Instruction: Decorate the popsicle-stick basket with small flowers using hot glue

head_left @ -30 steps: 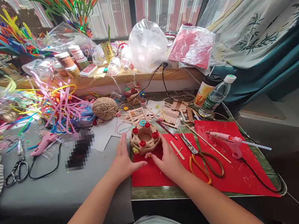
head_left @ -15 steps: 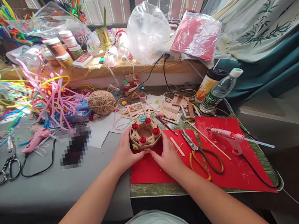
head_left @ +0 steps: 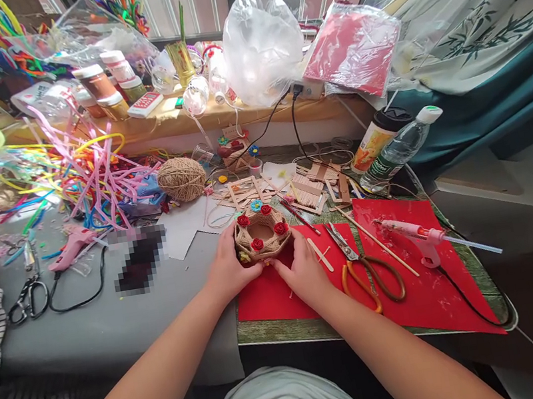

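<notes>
A: Step?
B: Both hands cup the basket [head_left: 261,234], left hand [head_left: 228,271] and right hand [head_left: 303,273] closed round its near sides on the red sheet [head_left: 266,297]. Looks like checking trim.
A: Materials?
B: Coiled twine, rough, hexagonal; soft red roses on the rim. Next move likely needs a gentle turn. Scissors [head_left: 366,268] just right of the right hand.

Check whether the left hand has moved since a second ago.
Yes. The left hand shifted from the red sheet's edge, fingers spread, onto the twine basket's left side.

Both forearms reach forward and converge, left hand [head_left: 227,272] and right hand [head_left: 304,273] palm-down, fingers curled, thumbs turned inward
</notes>
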Demonstrator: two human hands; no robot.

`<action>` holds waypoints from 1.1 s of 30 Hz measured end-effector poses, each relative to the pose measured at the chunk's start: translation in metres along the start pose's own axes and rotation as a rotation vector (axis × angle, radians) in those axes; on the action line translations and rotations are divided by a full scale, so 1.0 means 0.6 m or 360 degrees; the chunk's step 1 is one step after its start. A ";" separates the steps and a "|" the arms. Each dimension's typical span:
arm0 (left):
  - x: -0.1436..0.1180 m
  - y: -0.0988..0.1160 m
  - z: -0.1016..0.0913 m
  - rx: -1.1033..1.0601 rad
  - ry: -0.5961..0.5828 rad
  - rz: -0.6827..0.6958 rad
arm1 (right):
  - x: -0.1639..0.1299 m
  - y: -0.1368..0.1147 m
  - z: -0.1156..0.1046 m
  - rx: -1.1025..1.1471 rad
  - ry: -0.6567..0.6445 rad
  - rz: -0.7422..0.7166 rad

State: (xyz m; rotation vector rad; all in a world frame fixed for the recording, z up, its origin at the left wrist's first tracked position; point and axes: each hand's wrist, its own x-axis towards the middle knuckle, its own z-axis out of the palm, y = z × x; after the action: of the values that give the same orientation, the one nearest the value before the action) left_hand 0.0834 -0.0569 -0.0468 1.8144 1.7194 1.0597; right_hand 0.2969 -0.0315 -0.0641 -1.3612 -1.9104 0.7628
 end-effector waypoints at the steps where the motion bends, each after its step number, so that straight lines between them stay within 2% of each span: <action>1: 0.000 0.001 0.000 0.0001 0.0004 -0.0009 | 0.000 0.000 0.000 -0.0004 0.0005 0.0003; 18: 0.000 0.015 0.005 0.0175 0.0045 0.0029 | -0.004 -0.011 0.010 -0.0160 0.0048 0.0000; 25: -0.004 -0.002 -0.001 0.0110 -0.0058 0.0016 | -0.005 -0.005 0.001 -0.0012 0.0016 -0.0067; 33: -0.001 0.001 -0.003 0.0057 -0.0039 0.0038 | -0.001 -0.003 0.006 -0.0037 0.0073 -0.0012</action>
State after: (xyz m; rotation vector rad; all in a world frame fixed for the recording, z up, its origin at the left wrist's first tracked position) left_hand 0.0824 -0.0578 -0.0456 1.8668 1.7168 1.0181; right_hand 0.2933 -0.0330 -0.0652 -1.3732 -1.8933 0.7014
